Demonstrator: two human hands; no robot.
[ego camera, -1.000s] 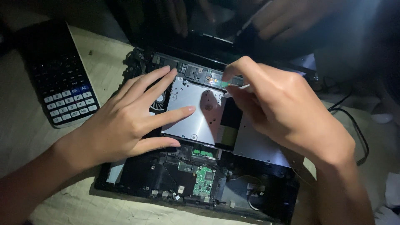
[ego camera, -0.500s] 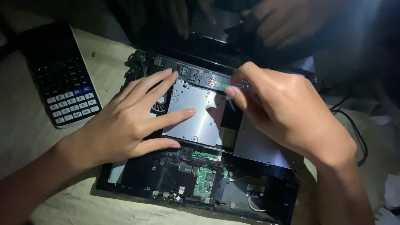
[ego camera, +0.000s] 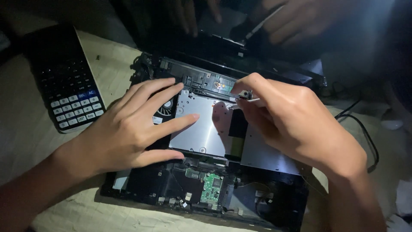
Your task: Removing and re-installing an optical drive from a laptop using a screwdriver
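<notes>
— Hands, where are they?
— Left hand [ego camera: 128, 129] lies flat, fingers spread, on the silver drive [ego camera: 201, 126] in the opened laptop [ego camera: 274, 206]. Right hand [ego camera: 292, 124] pinches a thin tool [ego camera: 246, 101] at the drive's far right corner; its long axis runs left-right.
— Counts?
— One drive, one green board [ego camera: 210, 189], one calculator [ego camera: 71, 92] on the worktop [ego camera: 25, 137].

Small white rectangular label [ego camera: 157, 120] on the black fan housing, tucked between the spread fingers of the left hand [ego camera: 128, 133], well left of the right hand [ego camera: 296, 129] and its pinch on a thin metal piece [ego camera: 254, 100]. Below both hands, beside the green circuit board [ego camera: 210, 189], a tiny dark sticker [ego camera: 195, 174] with pale print.
</notes>
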